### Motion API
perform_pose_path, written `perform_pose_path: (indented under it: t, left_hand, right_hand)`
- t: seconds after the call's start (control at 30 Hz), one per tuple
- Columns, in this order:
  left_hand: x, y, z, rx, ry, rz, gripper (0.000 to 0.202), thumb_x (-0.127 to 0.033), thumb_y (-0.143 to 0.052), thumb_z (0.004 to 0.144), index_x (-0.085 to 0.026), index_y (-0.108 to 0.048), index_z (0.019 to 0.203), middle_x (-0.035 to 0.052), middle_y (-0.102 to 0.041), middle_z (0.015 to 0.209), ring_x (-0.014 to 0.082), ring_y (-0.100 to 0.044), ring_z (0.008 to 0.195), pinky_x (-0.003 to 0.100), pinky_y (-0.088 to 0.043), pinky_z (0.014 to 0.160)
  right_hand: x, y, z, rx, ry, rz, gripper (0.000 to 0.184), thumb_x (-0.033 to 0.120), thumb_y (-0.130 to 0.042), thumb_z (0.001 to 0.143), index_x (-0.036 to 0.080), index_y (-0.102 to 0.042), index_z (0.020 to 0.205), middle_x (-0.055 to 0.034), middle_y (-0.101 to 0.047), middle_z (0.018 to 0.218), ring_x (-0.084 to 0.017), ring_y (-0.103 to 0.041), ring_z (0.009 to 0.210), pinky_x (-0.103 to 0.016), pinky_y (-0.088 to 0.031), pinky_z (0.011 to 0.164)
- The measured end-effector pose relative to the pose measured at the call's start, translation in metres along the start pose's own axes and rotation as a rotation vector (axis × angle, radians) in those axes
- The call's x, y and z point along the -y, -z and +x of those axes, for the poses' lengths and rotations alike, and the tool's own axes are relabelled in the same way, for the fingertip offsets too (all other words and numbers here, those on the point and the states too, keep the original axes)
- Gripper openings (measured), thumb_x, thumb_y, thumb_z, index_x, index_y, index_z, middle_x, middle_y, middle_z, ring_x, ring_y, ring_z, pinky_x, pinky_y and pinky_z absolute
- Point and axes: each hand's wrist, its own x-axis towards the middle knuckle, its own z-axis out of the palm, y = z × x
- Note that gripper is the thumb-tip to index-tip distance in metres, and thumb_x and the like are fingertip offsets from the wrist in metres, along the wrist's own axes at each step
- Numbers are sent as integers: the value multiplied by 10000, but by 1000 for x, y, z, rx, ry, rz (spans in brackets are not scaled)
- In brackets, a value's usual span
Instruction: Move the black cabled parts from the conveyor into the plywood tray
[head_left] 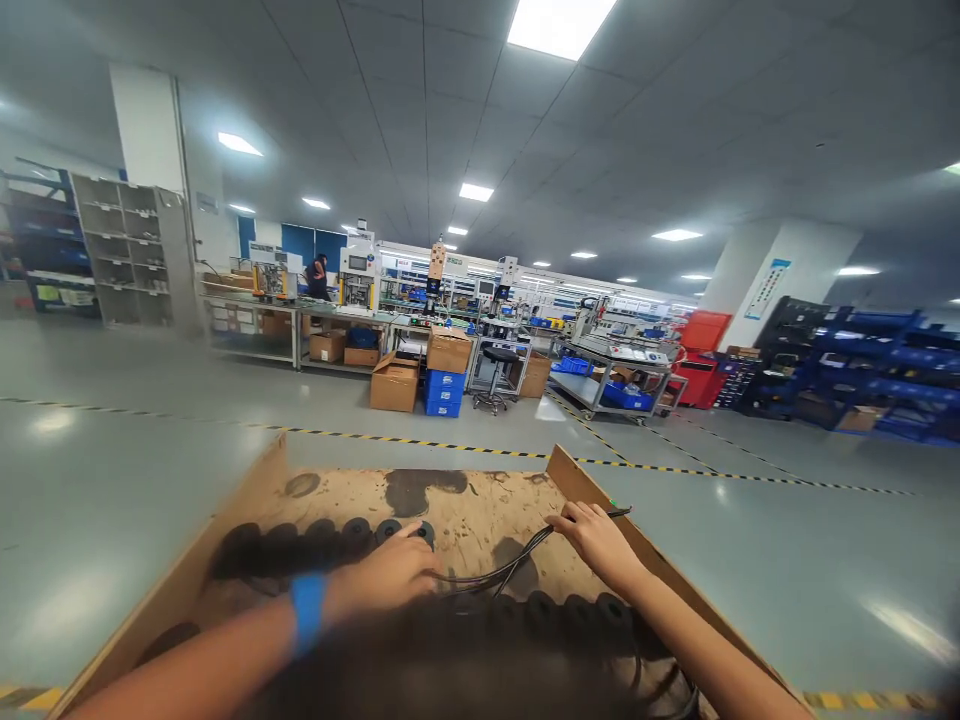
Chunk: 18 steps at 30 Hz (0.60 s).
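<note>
Cardboard box (247, 500) walls close in both sides, black rings (352, 533) lining its stained floor. Left hand (390, 575) rests fingers curled on black cables (495, 572) mid-box; right hand (596, 540) pinches them by the right wall. Near rings blur under the arms. Open grey floor (112, 470) surrounds the box.

Two hands are seen in one cardboard tray (225, 520): the left hand (390, 575) and the right hand (596, 540). About five black rings (358, 533) are counted in the upper row and roughly four in the lower row (570, 610); the blurred ends cannot be counted. One blue wristband (307, 608) and one bundle of black cables (510, 565) are seen
</note>
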Motion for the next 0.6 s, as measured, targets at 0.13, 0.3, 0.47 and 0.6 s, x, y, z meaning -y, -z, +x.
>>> perform_pose_path:
  t: [0.13,0.3,0.47,0.6]
  left_hand:
    - [2,-17,14,-55,54,95,249,-153,-502,963,-212,-743,968,72,-760,919,252,-701,989,577,-195,1286]
    - [7,-15,10,-30,16,71,214,-322,-574,997,-281,-757,1099,29,-754,912,230,-691,995,579,-167,1288]
    - [15,-3,6,24,-7,9,376,-615,-729,860,-378,-752,1150,-42,-747,910,166,-703,947,496,-171,1300]
    - [6,-16,13,-28,124,98,292,-539,-676,930,-276,-797,971,11,-756,907,210,-701,971,500,-316,1221]
  right_hand:
    - [3,-52,8,122,-65,74,211,302,-545,1031,183,-662,1159,-39,-681,1084,-203,-645,1068,-475,-512,1019]
    - [9,-86,14,352,-105,241,226,381,-617,1000,165,-684,1001,-26,-709,999,-167,-679,958,-412,-566,943]
    - [11,-84,17,431,-143,320,234,388,-615,1001,166,-688,1010,-30,-714,1005,-172,-682,977,-423,-565,957]
    - [13,-82,15,438,-164,335,228,387,-631,991,166,-687,1003,-33,-713,1019,-180,-678,1001,-436,-560,971]
